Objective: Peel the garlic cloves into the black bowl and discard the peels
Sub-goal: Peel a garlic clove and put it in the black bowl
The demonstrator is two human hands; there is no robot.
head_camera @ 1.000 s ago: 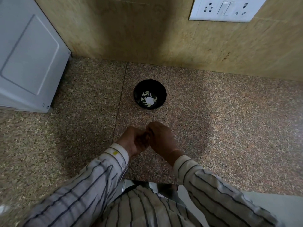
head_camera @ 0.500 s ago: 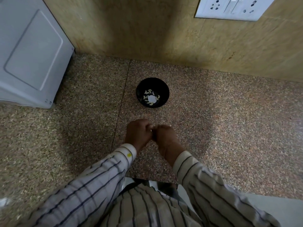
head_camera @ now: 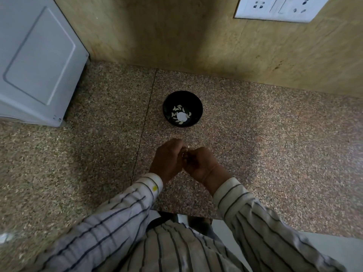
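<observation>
Item: garlic clove (head_camera: 186,149), mid-peel, only a pale sliver visible where the left hand (head_camera: 169,160) and right hand (head_camera: 200,163) meet knuckle to knuckle above the granite counter (head_camera: 275,144); fingers of both curled inward and pinching it, though how much skin remains is too small to tell. Destination: black bowl (head_camera: 182,108), just beyond the hands, holding several pale cloves (head_camera: 179,109) around a white patch at its base. Risks, as judged — a slick clove could squirt from the pinch and land on the counter short of the bowl; loose peel could drop among the cleaned cloves, since the hands work so near the rim; no peel receptacle is in view. Surroundings: white appliance (head_camera: 35,61) far left, switch and socket plate (head_camera: 279,8) on the wall, upper right. Nothing stands between hands and bowl.
</observation>
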